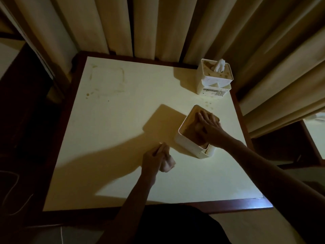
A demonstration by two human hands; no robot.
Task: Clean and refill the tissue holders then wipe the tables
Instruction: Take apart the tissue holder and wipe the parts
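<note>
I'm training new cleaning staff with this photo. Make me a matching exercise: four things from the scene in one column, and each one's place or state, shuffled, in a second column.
Things:
1. White square tissue holder with a tissue sticking up
2. Open white tissue holder with no lid
3. Left hand
4. Faint brownish square stain ring

Places or states:
A. far left part of the cream tabletop
B. holds a crumpled pale cloth in its grip
C. far right corner, by the beige curtain
D. right hand reaching inside it

Pairs: 1-C, 2-D, 3-B, 4-A
</note>
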